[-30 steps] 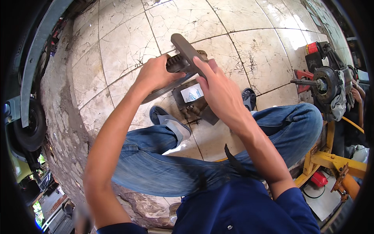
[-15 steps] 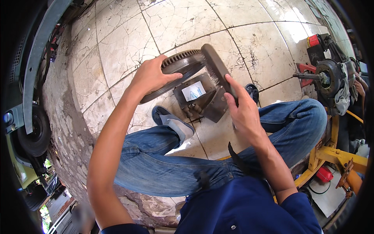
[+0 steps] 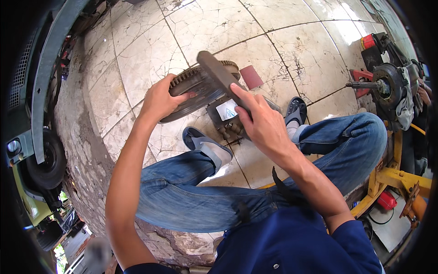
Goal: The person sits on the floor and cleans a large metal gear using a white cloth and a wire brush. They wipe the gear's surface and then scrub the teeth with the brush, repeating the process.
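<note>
My left hand [image 3: 162, 99] grips the near left rim of a toothed flywheel [image 3: 194, 93], thumb on its face and fingers behind the edge. The flywheel is held tilted above the floor. In my right hand [image 3: 264, 118] is a wire brush [image 3: 218, 75] with a long dark back, slanting across the flywheel. Its bristles are mostly hidden and seem to meet the flywheel's face. Beneath is a dark metal block [image 3: 212, 109] with a white label [image 3: 226, 110] on top, partly covered by my right hand and the brush.
Reddish sandpaper [image 3: 251, 77] lies on the cracked tile floor [image 3: 237, 27] beyond the flywheel. At right are a hub assembly with a shaft [image 3: 385, 89], a yellow frame [image 3: 401, 178] and another person's hand [image 3: 424, 94]. A vehicle wheel [image 3: 47, 157] stands at left.
The brush has moved left from the flywheel's right edge to across its face. The flywheel has shifted slightly left and turned its face more toward me. Sandpaper behind it has come into view.
</note>
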The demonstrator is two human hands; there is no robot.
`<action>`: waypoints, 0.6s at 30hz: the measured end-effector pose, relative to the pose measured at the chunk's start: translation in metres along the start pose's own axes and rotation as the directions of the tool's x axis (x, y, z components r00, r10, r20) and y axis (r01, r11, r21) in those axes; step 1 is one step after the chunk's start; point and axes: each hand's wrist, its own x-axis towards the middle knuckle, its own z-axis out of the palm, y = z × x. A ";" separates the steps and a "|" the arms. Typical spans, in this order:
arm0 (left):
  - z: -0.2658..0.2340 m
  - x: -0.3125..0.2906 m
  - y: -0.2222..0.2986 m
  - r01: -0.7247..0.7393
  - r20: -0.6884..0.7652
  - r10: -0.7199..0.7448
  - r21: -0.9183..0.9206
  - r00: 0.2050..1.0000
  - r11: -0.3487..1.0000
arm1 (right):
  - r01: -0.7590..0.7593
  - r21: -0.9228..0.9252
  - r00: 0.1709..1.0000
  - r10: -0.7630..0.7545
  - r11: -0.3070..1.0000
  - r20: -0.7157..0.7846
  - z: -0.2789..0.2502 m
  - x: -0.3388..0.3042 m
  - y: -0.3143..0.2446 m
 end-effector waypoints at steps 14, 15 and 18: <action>0.014 0.007 0.027 -0.002 -0.067 0.002 -0.005 0.998 1.000 | 0.027 -0.154 0.999 -0.021 0.988 0.037 -0.004 0.048 -0.023; 0.012 0.009 0.029 0.002 -0.063 -0.003 -0.014 0.998 1.000 | 0.014 -0.151 0.999 -0.010 0.988 0.033 -0.012 0.034 -0.021; 0.011 0.009 0.038 -0.005 -0.037 0.004 -0.013 0.999 1.000 | -0.076 -0.085 0.996 0.080 0.994 0.042 -0.024 0.010 -0.016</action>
